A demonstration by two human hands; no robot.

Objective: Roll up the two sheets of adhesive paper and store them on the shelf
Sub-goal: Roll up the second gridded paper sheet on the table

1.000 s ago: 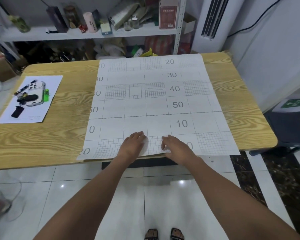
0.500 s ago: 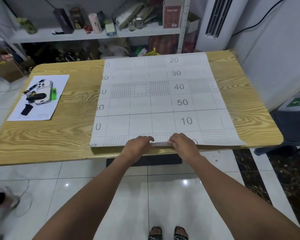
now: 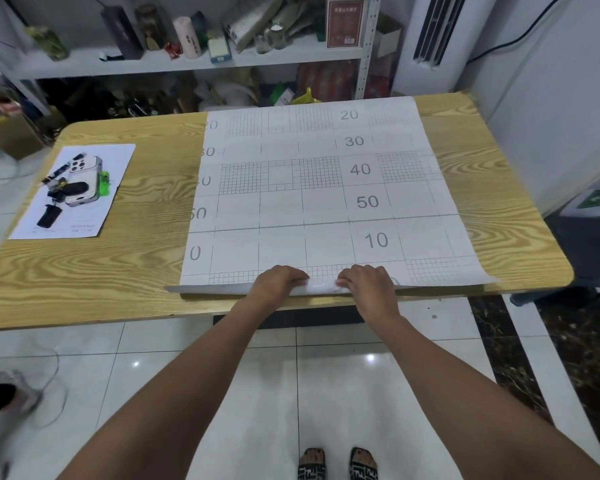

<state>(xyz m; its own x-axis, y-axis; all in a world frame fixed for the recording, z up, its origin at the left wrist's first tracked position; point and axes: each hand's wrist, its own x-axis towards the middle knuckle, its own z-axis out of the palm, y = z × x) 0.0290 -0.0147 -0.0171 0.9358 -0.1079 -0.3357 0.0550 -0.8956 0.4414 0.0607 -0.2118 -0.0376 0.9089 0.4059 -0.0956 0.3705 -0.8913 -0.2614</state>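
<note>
A large white sheet of adhesive paper [image 3: 312,188], printed with grids and numbers, lies flat on the wooden table [image 3: 94,271]. Its near edge is curled over into the start of a roll at the table's front. My left hand [image 3: 278,282] and my right hand [image 3: 368,282] sit side by side on that curled edge, fingers bent over it and gripping it. A glossy strip of the rolled paper shows between them. I cannot tell a second sheet apart from the first. The shelf [image 3: 187,60] stands behind the table.
A small white paper [image 3: 115,161] with a phone [image 3: 84,178], keys and small items lies on the table's left. The shelf is crowded with bottles, boxes and bags. A white air conditioner [image 3: 433,39] stands at the back right, a dark bin [image 3: 593,237] to the right.
My hands went from lying flat on the sheet's near edge to curling it over. The edge has lifted and folded into the start of a roll.
</note>
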